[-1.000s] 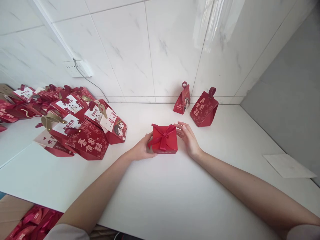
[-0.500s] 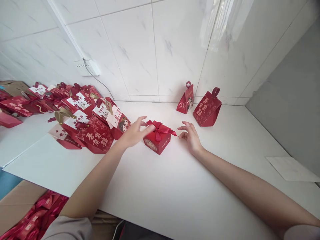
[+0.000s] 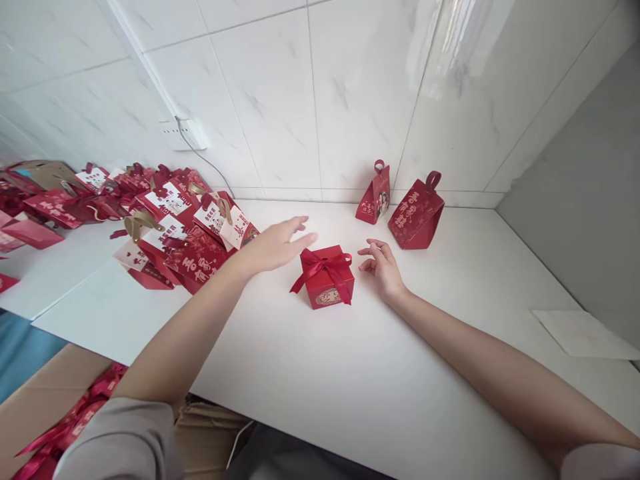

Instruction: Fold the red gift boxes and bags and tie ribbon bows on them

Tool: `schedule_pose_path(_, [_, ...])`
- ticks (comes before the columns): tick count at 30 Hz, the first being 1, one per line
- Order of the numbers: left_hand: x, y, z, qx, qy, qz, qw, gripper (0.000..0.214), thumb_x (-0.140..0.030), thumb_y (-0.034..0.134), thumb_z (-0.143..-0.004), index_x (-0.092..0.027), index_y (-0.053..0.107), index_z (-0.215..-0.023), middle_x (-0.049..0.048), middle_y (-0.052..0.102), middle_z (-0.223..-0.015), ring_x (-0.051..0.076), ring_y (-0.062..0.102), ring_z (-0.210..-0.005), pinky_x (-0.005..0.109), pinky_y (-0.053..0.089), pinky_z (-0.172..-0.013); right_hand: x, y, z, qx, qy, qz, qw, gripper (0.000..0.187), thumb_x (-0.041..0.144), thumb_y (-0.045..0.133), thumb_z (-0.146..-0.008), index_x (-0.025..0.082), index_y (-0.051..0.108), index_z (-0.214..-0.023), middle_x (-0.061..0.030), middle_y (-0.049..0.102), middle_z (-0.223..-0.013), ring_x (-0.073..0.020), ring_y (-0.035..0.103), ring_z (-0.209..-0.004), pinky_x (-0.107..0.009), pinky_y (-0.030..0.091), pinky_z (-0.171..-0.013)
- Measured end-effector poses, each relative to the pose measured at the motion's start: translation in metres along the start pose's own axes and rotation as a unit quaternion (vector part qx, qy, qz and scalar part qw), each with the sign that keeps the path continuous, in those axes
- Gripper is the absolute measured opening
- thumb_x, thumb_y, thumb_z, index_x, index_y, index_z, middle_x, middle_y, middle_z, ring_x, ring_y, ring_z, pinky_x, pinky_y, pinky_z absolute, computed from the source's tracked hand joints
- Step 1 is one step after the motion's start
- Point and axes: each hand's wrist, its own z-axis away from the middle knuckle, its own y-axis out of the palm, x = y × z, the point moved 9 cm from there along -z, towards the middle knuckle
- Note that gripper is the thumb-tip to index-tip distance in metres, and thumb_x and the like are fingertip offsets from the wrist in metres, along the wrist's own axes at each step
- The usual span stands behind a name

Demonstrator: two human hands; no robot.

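Note:
A small red gift box [image 3: 326, 280] with a round printed emblem on its front stands upright on the white table [image 3: 320, 373]. Tied across its top is a red ribbon bow [image 3: 327, 265], with tails hanging at the left and front right. My left hand [image 3: 281, 245] hovers just left of and behind the box, fingers apart, holding nothing. Right of the box, my right hand [image 3: 383, 268] rests by the table with its fingers loosely curled and apart, also without anything in it. Neither hand touches the box.
Many red and white gift boxes [image 3: 193, 257] crowd the table's left side. Two handled red boxes [image 3: 416, 217] stand near the tiled wall. A white sheet [image 3: 583, 332] lies at right. Below the left edge, a carton [image 3: 55, 383] holds red ribbons. A wall socket [image 3: 183, 135] has a cable.
The ribboned box has turned so its round emblem faces me, and sits slightly further right. My left hand has drawn away from its top; my right hand has barely moved.

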Motion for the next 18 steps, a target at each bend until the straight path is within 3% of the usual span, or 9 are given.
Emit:
schedule_pose_path(4, [-0.029, 0.041, 0.0, 0.044, 0.025, -0.128, 0.99, 0.095, -0.073, 0.048, -0.071, -0.02, 0.027, -0.147, 0.0142, 0.047, -0.142, 0.034, 0.047, -0.125, 0.042, 0.038, -0.099, 0.002, 0.002, 0.002, 0.007, 0.001, 0.003, 1.0, 0.035, 0.054, 0.054, -0.085, 0.029, 0.05, -0.109, 0.0019, 0.062, -0.093, -0.0099, 0.056, -0.057, -0.027, 0.046, -0.063])
schedule_pose_path(7, [-0.047, 0.06, 0.001, 0.084, 0.115, -0.176, 0.974, 0.11, -0.067, 0.063, -0.062, -0.018, 0.017, -0.149, 0.016, 0.044, -0.143, 0.034, 0.041, -0.13, 0.043, 0.032, -0.105, 0.003, 0.002, 0.003, 0.007, 0.0, 0.006, 1.0, 0.035, 0.053, 0.054, -0.084, 0.029, 0.05, -0.109, 0.0017, 0.062, -0.093, -0.0101, 0.056, -0.057, -0.027, 0.046, -0.062])
schedule_pose_path(10, [-0.054, 0.069, 0.01, 0.201, 0.188, -0.178, 0.945, 0.115, -0.055, 0.07, -0.06, -0.022, 0.008, -0.151, 0.0126, 0.028, -0.154, 0.03, 0.021, -0.143, 0.042, 0.022, -0.113, 0.002, 0.003, 0.003, 0.008, 0.0, 0.006, 1.0, 0.035, 0.054, 0.054, -0.084, 0.029, 0.05, -0.109, 0.0015, 0.062, -0.094, -0.0105, 0.057, -0.057, -0.028, 0.047, -0.064])
schedule_pose_path(13, [-0.056, 0.068, 0.023, 0.283, 0.198, -0.168, 0.923, 0.124, -0.06, 0.072, -0.057, -0.026, -0.002, -0.151, 0.008, 0.006, -0.16, 0.03, 0.002, -0.147, 0.046, 0.011, -0.117, 0.002, 0.003, 0.003, 0.011, 0.002, 0.013, 1.0, 0.035, 0.054, 0.054, -0.084, 0.029, 0.051, -0.109, 0.0017, 0.062, -0.095, -0.0104, 0.057, -0.058, -0.028, 0.047, -0.064])
schedule_pose_path(15, [-0.06, 0.066, 0.026, 0.256, 0.176, -0.169, 0.935, 0.123, -0.069, 0.065, -0.06, -0.026, -0.006, -0.151, 0.0079, 0.001, -0.16, 0.031, -0.001, -0.146, 0.049, 0.007, -0.116, 0.001, 0.004, 0.003, 0.014, 0.003, 0.016, 1.0, 0.035, 0.054, 0.054, -0.085, 0.029, 0.051, -0.11, 0.0017, 0.062, -0.096, -0.0102, 0.057, -0.058, -0.028, 0.047, -0.065])
schedule_pose_path(18, [-0.056, 0.06, 0.024, 0.099, 0.073, -0.223, 0.967, 0.115, -0.076, 0.052, -0.067, -0.017, -0.001, -0.151, 0.02, 0.011, -0.157, 0.04, 0.007, -0.144, 0.059, 0.005, -0.113, 0.001, 0.004, 0.003, 0.014, 0.001, 0.022, 1.0, 0.036, 0.054, 0.054, -0.085, 0.029, 0.05, -0.11, 0.0017, 0.062, -0.096, -0.0101, 0.057, -0.059, -0.028, 0.047, -0.065])
